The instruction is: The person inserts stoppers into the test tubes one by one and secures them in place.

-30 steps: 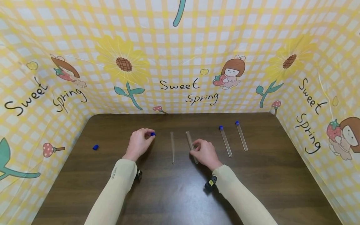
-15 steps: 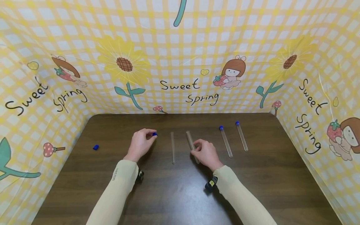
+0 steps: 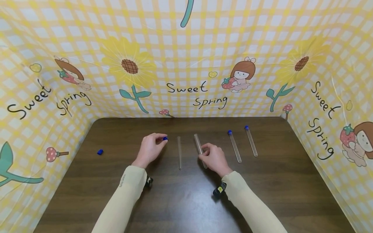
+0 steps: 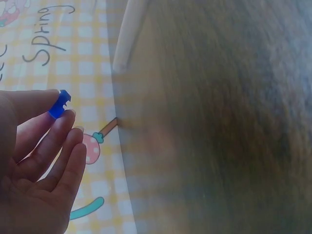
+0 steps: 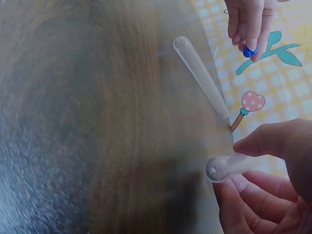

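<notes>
Between thumb and fingers my left hand (image 3: 149, 149) pinches a small blue cap (image 4: 59, 104), held above the table. My right hand (image 3: 213, 157) grips a clear test tube (image 3: 198, 142) by its middle; its far end points away from me and appears raised a little, and its rounded end shows in the right wrist view. Another uncapped test tube (image 3: 179, 153) lies on the table between the two hands. Two test tubes with blue caps, the nearer one (image 3: 235, 147) and the farther one (image 3: 251, 141), lie to the right of my right hand.
A second loose blue cap (image 3: 100, 152) lies on the left of the brown wooden table (image 3: 175, 207). A yellow checked cloth (image 3: 186, 51) with printed flowers and lettering walls in the back and both sides.
My left hand has moved a little to the right with the cap. The far end of the test tube in my right hand has shifted slightly up in view. The other tubes stay put.
</notes>
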`<state>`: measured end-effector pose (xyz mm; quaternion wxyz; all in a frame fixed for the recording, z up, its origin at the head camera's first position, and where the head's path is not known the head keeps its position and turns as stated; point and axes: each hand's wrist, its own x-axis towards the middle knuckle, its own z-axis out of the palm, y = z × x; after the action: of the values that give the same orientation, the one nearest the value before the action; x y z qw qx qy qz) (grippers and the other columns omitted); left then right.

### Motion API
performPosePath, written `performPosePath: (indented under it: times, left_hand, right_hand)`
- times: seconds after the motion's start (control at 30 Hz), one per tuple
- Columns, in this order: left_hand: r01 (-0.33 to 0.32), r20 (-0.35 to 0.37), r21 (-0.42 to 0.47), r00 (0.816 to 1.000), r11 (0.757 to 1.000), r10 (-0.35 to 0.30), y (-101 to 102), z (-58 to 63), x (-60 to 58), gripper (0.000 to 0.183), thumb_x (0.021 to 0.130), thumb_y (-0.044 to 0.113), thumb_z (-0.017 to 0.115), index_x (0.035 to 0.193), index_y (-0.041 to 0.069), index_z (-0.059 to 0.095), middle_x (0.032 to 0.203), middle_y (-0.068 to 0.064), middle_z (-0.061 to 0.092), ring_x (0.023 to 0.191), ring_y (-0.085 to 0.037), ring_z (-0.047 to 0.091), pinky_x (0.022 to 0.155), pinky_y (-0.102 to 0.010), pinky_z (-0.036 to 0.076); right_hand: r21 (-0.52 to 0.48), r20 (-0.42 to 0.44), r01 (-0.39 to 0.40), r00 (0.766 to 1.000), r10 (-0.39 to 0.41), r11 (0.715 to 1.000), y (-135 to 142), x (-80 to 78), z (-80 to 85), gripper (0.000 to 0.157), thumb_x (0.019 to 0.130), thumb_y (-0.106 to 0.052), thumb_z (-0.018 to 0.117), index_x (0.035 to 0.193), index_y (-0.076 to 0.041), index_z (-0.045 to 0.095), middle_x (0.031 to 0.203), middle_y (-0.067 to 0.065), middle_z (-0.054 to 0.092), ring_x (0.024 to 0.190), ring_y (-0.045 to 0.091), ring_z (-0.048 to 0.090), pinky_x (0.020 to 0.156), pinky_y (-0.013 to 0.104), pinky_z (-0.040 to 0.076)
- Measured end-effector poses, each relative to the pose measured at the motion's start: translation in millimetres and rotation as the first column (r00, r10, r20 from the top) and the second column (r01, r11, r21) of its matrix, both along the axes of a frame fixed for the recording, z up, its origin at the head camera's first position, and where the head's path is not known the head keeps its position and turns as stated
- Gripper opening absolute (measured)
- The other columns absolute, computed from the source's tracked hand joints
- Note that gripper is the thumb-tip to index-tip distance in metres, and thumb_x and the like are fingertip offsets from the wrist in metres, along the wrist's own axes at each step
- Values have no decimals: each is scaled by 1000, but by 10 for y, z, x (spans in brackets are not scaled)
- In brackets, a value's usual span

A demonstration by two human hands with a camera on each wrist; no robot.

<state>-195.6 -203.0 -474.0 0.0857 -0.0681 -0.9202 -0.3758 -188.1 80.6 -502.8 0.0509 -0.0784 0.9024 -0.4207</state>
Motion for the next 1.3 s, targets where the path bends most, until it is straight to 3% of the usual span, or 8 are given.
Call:
performPosePath:
  times: [0.43,1.3]
  left_hand:
    - [20,35,8,999,1000,-20,121,-27,12,28,97,16,73,121,3,73,108,-10,71,96,-25,64,87,-43,55]
    - [51,-4,48,999,998,-51,361,-61,58,24,96,14,74,117,3,76,100,-6,71,92,-21,66,84,-39,56]
  right_hand:
    - [-6,1,-8,1000,8,1000,41,6,39,36,89,-16,78,122,-5,68,77,-3,68,61,15,61,55,32,51]
    - [-8,-20,-21,1000,21,1000,31,44,90,34,87,-14,78,118,-5,69,77,-3,66,66,15,60,60,32,51]
